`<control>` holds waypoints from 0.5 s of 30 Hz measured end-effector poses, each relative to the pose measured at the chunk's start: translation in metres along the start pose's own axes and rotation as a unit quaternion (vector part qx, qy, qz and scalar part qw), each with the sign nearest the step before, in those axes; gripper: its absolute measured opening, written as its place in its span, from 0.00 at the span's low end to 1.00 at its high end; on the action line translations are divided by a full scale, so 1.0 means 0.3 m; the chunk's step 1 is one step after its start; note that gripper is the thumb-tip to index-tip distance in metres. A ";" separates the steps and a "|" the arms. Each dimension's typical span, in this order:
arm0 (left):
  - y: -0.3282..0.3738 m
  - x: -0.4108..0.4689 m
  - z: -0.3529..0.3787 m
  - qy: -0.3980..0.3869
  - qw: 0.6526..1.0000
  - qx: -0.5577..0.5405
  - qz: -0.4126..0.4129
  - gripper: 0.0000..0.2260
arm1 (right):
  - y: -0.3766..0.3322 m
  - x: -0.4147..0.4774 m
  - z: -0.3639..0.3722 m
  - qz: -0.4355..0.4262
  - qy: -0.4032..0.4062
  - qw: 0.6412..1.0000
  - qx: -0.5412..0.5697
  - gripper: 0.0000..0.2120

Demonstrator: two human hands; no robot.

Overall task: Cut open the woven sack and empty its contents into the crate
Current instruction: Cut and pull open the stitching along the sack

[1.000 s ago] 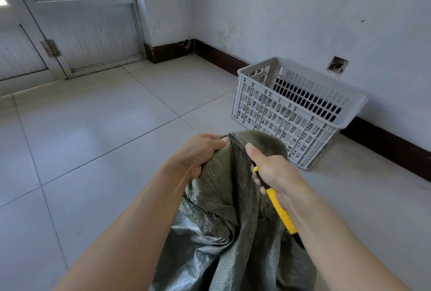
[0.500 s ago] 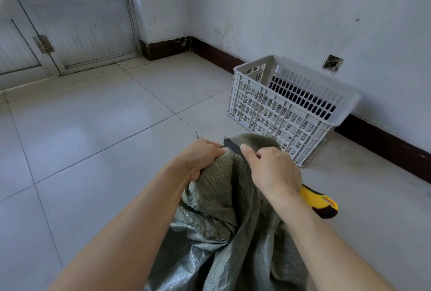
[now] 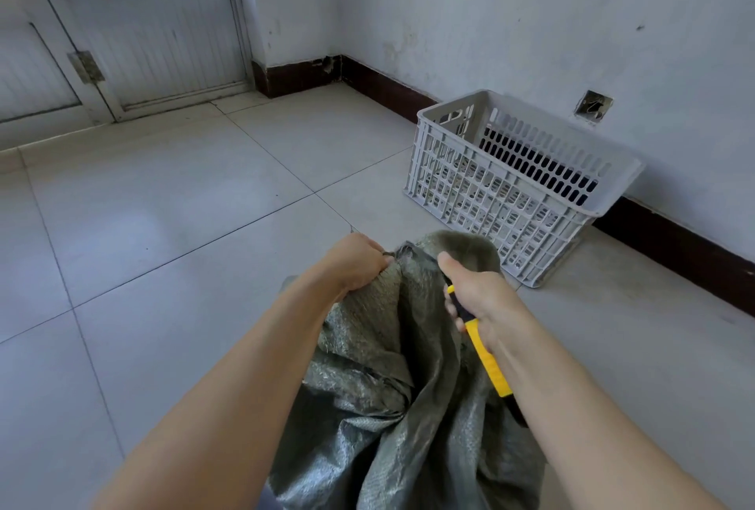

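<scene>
A grey-green woven sack [image 3: 392,399] stands crumpled on the tiled floor between my forearms. My left hand [image 3: 355,262] is closed on the sack's top edge at its left. My right hand [image 3: 478,297] grips a yellow utility knife [image 3: 486,358], thumb along the top, with the blade end against the sack's top fold; the blade itself is hidden. The yellow handle runs back under my wrist. A white slatted plastic crate [image 3: 506,186] sits on the floor just beyond the sack, against the right wall. I cannot see what the sack holds.
The crate stands beside a dark skirting board [image 3: 674,244] and a wall with an open socket hole [image 3: 593,106]. A white door [image 3: 135,39] with a window is at the far left. Pale floor tiles [image 3: 163,223] stretch to the left of the sack.
My right hand has turned the knife: its yellow handle pointed out to the right, now it lies back along my wrist. The view has shifted slightly; my left hand keeps its hold.
</scene>
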State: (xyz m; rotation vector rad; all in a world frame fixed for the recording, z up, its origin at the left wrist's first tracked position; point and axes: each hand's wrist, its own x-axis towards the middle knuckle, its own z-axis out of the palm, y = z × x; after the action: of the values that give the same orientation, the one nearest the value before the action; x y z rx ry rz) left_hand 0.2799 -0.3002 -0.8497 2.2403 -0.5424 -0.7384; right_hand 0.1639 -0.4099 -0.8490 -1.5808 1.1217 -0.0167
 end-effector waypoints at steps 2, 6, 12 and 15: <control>-0.009 0.001 0.003 0.021 1.000 0.014 -0.007 0.15 | 0.010 -0.005 0.015 -0.014 0.027 0.999 -0.019 0.26; -0.098 0.003 -0.077 0.102 0.990 0.050 -0.079 0.11 | -0.010 0.019 -0.116 -0.021 0.116 0.990 0.081 0.22; -0.029 -0.004 -0.032 -0.002 0.986 -0.167 -0.027 0.09 | -0.020 0.021 -0.093 -0.083 0.071 0.994 -0.014 0.28; -0.008 -0.005 -0.028 -0.015 0.975 -0.220 0.001 0.06 | -0.032 0.010 -0.057 -0.134 0.019 0.990 -0.051 0.29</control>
State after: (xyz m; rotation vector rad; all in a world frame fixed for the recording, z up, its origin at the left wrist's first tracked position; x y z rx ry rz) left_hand 0.2845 -0.2936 -0.8458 1.8191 -0.3528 -0.8055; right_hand 0.1622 -0.4257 -0.8372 -1.8200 0.9442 -0.1714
